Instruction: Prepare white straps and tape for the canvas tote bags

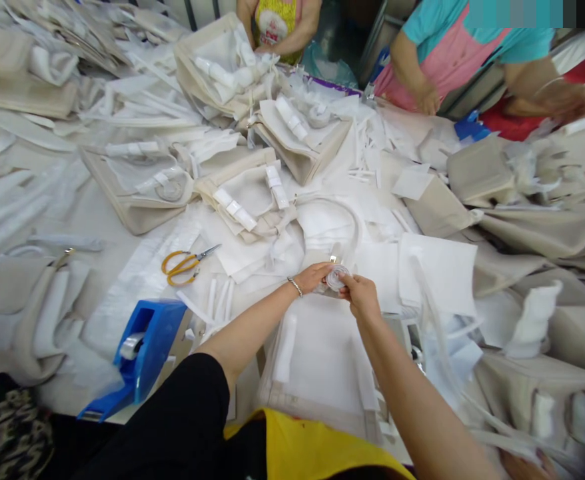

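Between my two hands is a whitish strap rolled into a flat coil (337, 277), with a small gold-coloured buckle (333, 259) at its far side. My left hand (316, 276), with a chain bracelet at the wrist, is closed on the coil's left edge. From the right, the thumb and fingers of my right hand (360, 293) pinch the same coil. Just below the hands a pale handbag (322, 353) lies in front of my body, a white wrapped handle along its left side. White sheets (437, 273) lie to the right of my right hand.
Orange-handled scissors (182, 265) and a blue tape dispenser (145, 347) lie to the left. Several beige handbags (140, 187) with wrapped handles cover the far side. More beige bags (477, 173) pile up at right. Across the table stand co-workers, one in a pink apron (447, 60).
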Demonstrator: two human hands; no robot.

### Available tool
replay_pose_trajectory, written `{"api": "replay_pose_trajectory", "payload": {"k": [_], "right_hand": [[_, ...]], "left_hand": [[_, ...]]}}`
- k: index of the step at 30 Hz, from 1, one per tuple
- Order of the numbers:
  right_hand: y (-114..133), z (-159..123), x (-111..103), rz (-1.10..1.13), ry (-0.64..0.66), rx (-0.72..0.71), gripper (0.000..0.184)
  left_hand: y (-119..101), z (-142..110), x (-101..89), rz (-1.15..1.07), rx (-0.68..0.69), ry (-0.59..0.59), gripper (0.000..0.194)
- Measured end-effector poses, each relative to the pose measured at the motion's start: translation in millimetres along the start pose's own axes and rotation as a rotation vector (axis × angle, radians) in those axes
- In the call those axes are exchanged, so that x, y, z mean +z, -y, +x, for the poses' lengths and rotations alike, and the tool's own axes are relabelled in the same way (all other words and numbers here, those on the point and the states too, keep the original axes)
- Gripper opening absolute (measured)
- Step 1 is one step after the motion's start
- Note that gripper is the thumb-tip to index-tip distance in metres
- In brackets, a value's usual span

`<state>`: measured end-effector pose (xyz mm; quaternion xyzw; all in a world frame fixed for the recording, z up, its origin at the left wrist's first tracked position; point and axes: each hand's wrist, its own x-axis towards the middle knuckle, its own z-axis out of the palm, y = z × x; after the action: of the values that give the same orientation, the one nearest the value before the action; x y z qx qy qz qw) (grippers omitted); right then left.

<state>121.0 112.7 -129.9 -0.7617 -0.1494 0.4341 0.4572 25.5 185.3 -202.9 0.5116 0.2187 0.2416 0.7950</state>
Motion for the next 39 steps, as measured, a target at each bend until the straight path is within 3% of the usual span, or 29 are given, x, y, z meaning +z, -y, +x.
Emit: {"api": "replay_pose_trajectory", "payload": {"k": [6, 14, 18, 21, 23, 26, 31, 35, 39], "right_hand": [[-32, 3, 20, 0.034, -0.225, -0.149, 0.028], [-38, -3, 22, -0.044, -0.284, -0.207, 0.033], [-40, -6, 24, -0.07, -0.264, -0.203, 0.035], [-41, -10, 26, -0.1, -0.279, -0.218, 0.035], [-41, -13, 28, -0.121, -0.306, -0.244, 0.035], [-43, -17, 32, -0.141, -0.35, -0.294, 0.033], [-53, -21, 39, -0.129, -0.344, -0.366, 0.031], [-67, -22, 44, -0.139, -0.294, -0.394, 0.033], [-77, -21, 48, -0.179, -0.267, -0.404, 0.033]], "left_hand": [[17, -2, -12.0, -0.106, -0.057, 0.068, 0.044], [15, -8, -21.0, -0.024, -0.148, 0.154, 0.04], [10, -11, -21.6, 0.427, -0.183, 0.142, 0.019], [6, -16, -11.6, 0.848, -0.149, -0.014, 0.017], [6, -20, -2.6, 0.98, -0.094, -0.13, 0.02], [9, -24, 4.2, 0.859, -0.054, -0.18, 0.021], [10, -27, -10.5, 0.539, -0.094, -0.033, 0.021], [6, -27, -20.4, 0.195, -0.21, 0.013, 0.029], [4, -21, -20.7, 0.348, -0.263, -0.004, 0.035]]}}
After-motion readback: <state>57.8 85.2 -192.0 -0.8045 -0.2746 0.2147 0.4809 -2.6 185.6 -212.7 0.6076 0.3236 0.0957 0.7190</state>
